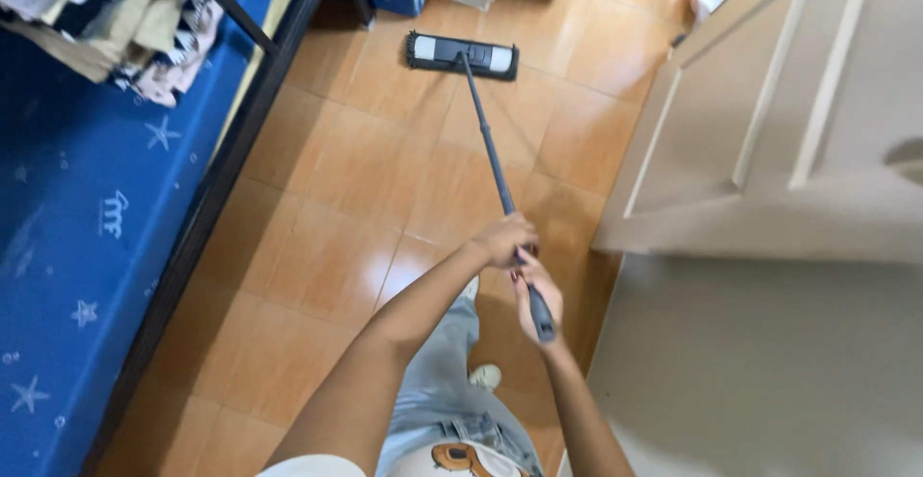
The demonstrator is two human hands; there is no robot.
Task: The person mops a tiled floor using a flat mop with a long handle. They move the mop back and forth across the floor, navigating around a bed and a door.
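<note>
The floor (336,188) is made of orange tiles, smooth and shiny, with light bouncing off them. The mop pole (490,145) looks like dark metal, a bit glossy, and its handle end (541,315) looks like matt plastic. The mop head (461,54) is flat, with a fuzzy cloth edge. The bed (87,246) has soft blue cloth (not shiny). The door (779,121) is smooth painted wood.

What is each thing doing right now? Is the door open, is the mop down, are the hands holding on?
Mop head: flat on the floor.
Mop pole: tilted, held.
Left hand: closed on pole.
Right hand: closed on pole's end.
Door: open.
Clothes: heaped on bed.
</note>
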